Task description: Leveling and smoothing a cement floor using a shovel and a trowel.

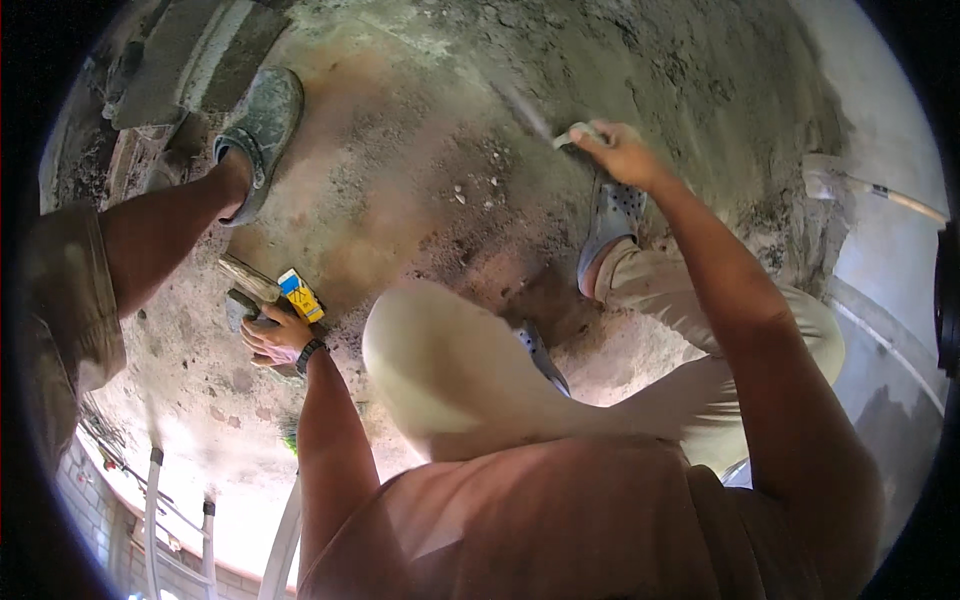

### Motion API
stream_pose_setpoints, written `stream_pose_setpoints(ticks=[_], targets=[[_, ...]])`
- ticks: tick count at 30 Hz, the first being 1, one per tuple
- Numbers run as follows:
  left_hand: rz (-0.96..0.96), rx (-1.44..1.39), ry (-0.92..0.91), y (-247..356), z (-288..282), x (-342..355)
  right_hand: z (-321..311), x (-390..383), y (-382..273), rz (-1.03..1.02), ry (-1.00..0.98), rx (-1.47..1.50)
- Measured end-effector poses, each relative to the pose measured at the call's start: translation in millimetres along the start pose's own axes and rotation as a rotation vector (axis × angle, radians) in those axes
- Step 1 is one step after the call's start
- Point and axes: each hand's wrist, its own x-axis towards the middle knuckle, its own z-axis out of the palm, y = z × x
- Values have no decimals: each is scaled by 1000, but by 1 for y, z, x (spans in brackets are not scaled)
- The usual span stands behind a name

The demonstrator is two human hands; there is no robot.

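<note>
A yellow packet with a blue panel and dark printing lies on the dirt floor, just beside the left hand of a crouching person in pale trousers. That hand's fingers rest over a dark grey piece, near a wooden piece; whether its grip is clenched cannot be told. The right hand's grip is wrapped around a pale-handled tool, its far end blurred, over rough, grey, crumbly ground. Scattered crumbs and small stones mark the floor stretching between the hands, bounded at left by another person's clog and below by the crouching person's knee. At right, the grey ground meets a pale wall, where a brush-like tool lies. Metal legs stand at lower left.
</note>
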Motion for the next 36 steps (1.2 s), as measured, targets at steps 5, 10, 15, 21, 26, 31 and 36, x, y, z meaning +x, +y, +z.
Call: stream_pose_setpoints(ticks=[5, 10, 15, 21, 26, 31, 36], targets=[[3, -21, 40, -9, 3, -1, 67, -52, -51, -146, -458, 24], [-33, -16, 88, 8, 14, -8, 159, -83, -46, -121, -726, 36], [-28, -103, 14, -8, 15, -6, 178, -116, 23, -209, -439, 142], [72, -871, -427, 25, -99, -6, 3, -36, 176, 269, -49, 237], [467, -1265, -679, 212, -354, -15, -27, -40, 138, -149, -100, 234], [1044, -1580, -913, 371, -444, -108, 64, -77, -2, -168, -375, 138], [1445, -1351, -1029, 391, -406, -202, 118, -59, -33, -87, -335, 76]])
